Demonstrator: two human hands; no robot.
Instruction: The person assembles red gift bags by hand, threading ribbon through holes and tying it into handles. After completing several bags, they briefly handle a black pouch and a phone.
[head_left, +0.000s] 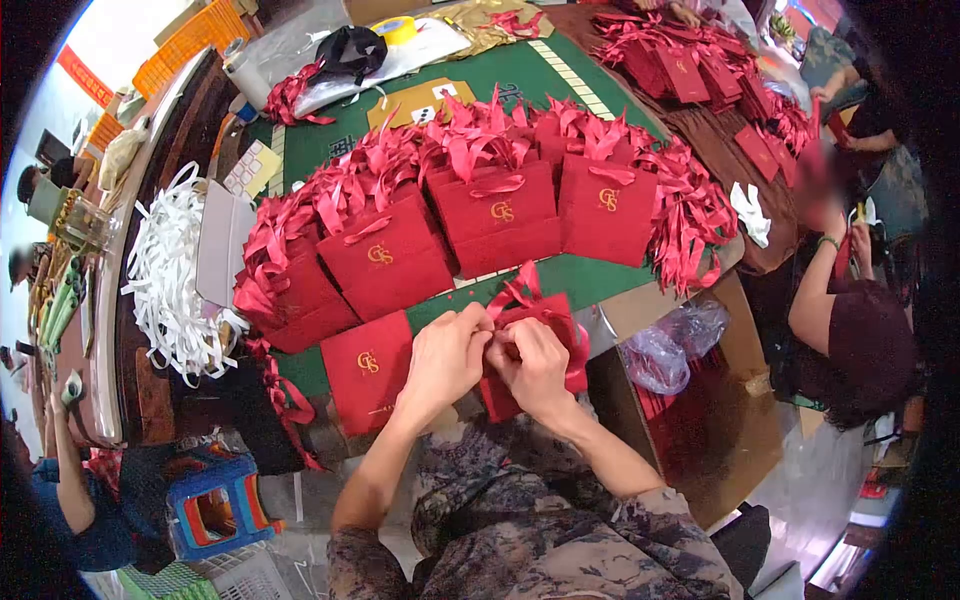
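My left hand (447, 358) and my right hand (535, 368) meet fingertip to fingertip, both pinched on a bit of red ribbon (522, 287); its exact end is hidden by the fingers. Beneath them is a red paper bag (500, 398), partly covered by my right hand. Left of my left hand lies another red bag (367, 370) with a gold logo, flat at the table edge. Beyond both hands, several red bags (388, 252) with ribbon handles stand packed in a curved row.
White ribbons (180, 280) spill beside an open box (226, 240) at left. A cardboard box (740, 420) with plastic wrap and red bags stands at right. More bags (685, 75) lie at the far right, near other people. A blue stool (212, 505) is on the floor.
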